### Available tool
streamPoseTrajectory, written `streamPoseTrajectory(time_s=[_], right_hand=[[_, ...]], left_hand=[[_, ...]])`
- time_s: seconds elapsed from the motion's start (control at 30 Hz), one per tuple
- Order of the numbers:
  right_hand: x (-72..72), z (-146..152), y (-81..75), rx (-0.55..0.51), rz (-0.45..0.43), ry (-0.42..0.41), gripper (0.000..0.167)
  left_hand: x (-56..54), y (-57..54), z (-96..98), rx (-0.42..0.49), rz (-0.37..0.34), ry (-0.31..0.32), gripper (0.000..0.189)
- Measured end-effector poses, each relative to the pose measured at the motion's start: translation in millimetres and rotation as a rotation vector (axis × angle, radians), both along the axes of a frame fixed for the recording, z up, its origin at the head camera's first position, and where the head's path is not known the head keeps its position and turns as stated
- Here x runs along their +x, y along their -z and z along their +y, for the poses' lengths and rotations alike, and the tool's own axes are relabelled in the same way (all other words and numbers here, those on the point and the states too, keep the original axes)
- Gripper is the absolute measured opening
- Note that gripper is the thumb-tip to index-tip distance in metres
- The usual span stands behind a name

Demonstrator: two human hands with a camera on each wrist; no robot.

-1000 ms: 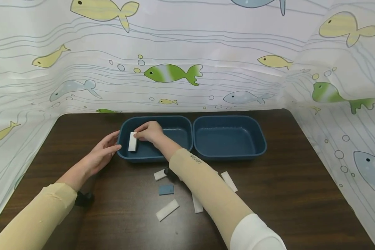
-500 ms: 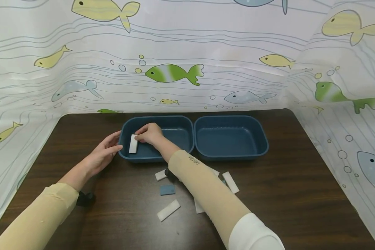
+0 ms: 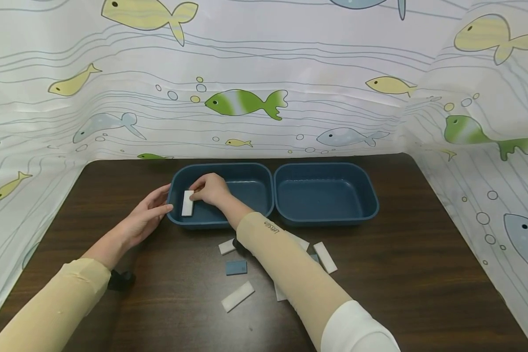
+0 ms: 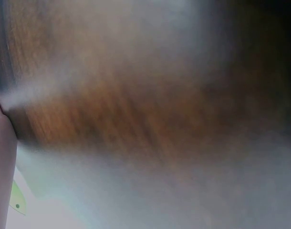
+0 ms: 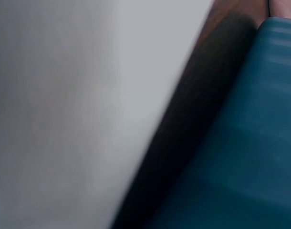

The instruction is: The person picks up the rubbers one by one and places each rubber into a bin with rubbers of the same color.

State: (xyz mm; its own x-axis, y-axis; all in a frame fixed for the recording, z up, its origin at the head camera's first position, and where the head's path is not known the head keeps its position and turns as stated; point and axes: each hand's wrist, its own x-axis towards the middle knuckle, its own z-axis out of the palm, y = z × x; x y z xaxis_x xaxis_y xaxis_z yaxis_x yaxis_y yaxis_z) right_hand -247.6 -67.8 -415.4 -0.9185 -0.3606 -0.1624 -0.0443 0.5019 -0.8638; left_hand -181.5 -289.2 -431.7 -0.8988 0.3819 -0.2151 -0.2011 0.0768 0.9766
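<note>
In the head view my right hand (image 3: pixel 211 189) reaches into the left blue bin (image 3: pixel 248 220). Its thumb and fingers pinch the upper right part of a white rectangular block (image 3: pixel 187 207), which lies near the bin's left end. My left hand (image 3: pixel 143 221) rests against the outside of the bin's left wall, fingers extended and thumb near the rim. The left wrist view is mostly blurred, with only part of a finger (image 4: pixel 2 167) at its left edge. Blue bin wall (image 5: pixel 250 129) fills the right side of the right wrist view; no fingers of that hand show there.
A second blue bin (image 3: pixel 371 211) stands directly right of the first. On the dark wooden table (image 3: pixel 422 283) lie several white blocks, one at the front (image 3: pixel 238 297) and one at the right (image 3: pixel 325 257), plus a blue block (image 3: pixel 236 267). My right forearm hides some pieces.
The white block has come down slightly within the left bin, still in my right hand's fingers. My left hand stays against the bin wall.
</note>
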Motion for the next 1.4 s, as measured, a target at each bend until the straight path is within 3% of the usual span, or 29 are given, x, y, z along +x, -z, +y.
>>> streamPoseTrajectory(time_s=[0.43,0.9,1.17,1.4], right_hand=[[-0.3,-3.2,1.7,0.071,0.056,-0.065,0.020],[0.6,0.6,-1.4,0.075,0.068,-0.018,0.020],[3.3,6.1,-15.4,-0.042,0.059,-0.041,0.025],[10.8,18.8,-42.4,-0.112,0.031,-0.104,0.027]], left_hand=[[1.9,1.8,-3.6,0.010,-0.004,-0.002,0.072],[-2.8,-1.4,3.0,-0.029,-0.035,-0.012,0.075],[-1.6,-1.1,1.7,-0.031,-0.019,-0.015,0.071],[-1.8,-0.2,1.3,-0.031,-0.024,-0.019,0.070]])
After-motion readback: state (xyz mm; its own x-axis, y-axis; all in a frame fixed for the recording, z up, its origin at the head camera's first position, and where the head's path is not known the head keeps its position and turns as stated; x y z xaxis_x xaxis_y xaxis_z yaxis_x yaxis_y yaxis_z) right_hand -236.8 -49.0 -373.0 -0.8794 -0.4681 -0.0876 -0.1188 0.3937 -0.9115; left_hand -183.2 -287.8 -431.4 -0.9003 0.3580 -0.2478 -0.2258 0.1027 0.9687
